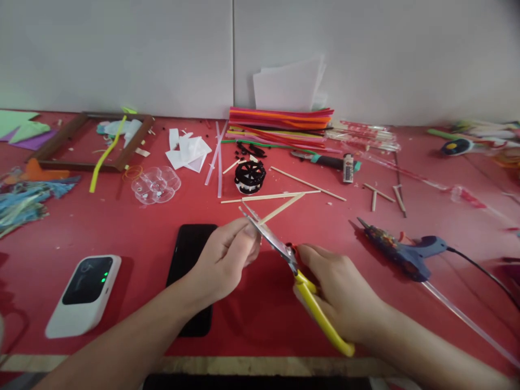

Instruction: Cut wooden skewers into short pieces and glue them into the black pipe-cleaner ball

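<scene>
My right hand [339, 292] grips yellow-handled scissors [284, 254], whose blades point up and left. My left hand [227, 254] pinches a thin wooden stick [282, 208] that runs up and right from my fingers, and the blades meet it close to my fingertips. Behind the stick, a small black pipe-cleaner ring on a white base [249, 177] stands on the red table [260, 303]. More thin sticks [280, 195] lie beside it.
A black phone [189, 254] lies under my left wrist, with a white device showing green lights [85, 295] at the left. A blue glue gun [402, 252] with its cable lies right. Coloured sheets [280, 122], paper scraps, a wooden frame [87, 141] and a clear plastic piece [156, 185] sit farther back.
</scene>
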Available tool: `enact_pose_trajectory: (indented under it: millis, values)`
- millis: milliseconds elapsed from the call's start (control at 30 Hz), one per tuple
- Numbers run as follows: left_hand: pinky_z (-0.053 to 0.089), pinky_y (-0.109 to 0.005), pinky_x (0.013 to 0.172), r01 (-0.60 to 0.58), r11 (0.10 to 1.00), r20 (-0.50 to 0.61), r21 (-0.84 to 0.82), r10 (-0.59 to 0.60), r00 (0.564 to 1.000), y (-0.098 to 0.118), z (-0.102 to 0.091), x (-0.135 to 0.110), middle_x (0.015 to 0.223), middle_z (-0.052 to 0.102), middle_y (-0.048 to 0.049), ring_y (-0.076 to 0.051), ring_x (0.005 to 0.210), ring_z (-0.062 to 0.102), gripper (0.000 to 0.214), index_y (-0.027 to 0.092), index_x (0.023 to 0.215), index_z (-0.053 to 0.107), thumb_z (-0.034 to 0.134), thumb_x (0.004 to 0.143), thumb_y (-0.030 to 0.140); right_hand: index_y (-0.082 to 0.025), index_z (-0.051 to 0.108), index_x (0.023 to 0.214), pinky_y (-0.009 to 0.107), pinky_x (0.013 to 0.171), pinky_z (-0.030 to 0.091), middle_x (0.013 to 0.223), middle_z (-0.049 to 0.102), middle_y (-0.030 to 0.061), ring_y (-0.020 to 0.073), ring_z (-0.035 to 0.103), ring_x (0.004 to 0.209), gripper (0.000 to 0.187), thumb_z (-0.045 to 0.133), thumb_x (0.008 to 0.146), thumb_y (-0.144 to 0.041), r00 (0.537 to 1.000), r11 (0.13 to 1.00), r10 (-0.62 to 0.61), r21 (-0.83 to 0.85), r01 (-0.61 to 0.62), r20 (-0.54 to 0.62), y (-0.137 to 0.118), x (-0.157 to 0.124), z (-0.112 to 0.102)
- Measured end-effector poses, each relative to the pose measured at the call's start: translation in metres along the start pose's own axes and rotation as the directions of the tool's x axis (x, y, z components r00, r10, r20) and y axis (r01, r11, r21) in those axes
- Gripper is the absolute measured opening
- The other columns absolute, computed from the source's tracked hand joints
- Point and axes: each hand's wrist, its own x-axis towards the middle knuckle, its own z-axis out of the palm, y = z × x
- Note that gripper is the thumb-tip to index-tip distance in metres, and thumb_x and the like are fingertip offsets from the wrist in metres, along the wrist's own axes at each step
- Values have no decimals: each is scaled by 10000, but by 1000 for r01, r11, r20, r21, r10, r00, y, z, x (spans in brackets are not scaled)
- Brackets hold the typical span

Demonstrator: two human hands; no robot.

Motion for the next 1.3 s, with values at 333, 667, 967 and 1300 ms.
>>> enact_pose_trajectory:
  millis: [333,667,967,1300]
  values:
    - [285,-218,415,271,901,156,-340,-230,961,0,-8,15,415,230,104,-60,358,172,391,225,603,272,429,924,383,-236,383,735,257,528,251,678,528,15,137,422,533,178,510,786,-351,990,998,3,-66,-12,-138,0,13,7]
    - [239,-208,387,420,761,430,-494,-206,879,8,-8,9,386,211,88,-65,345,171,479,208,539,279,479,939,379,-235,404,745,279,557,344,700,562,42,173,495,571,167,475,780,-381,980,992,-60,-119,37,-192,9,11,9]
    - [348,-249,480,89,977,123,-195,-66,990,-8,-1,0,488,378,75,-81,427,331,403,198,714,502,439,980,494,-240,393,732,267,514,338,655,531,23,160,468,520,103,453,761,-318,969,988,-96,-137,66,-227,13,10,10]
    - [457,-279,624,-315,521,58,793,450,891,1,-6,-3,768,627,-26,-148,679,576,162,184,891,550,418,978,149,-181,567,837,297,555,390,780,671,79,227,642,636,127,497,776,-269,909,935,-156,-355,9,-387,21,12,17]
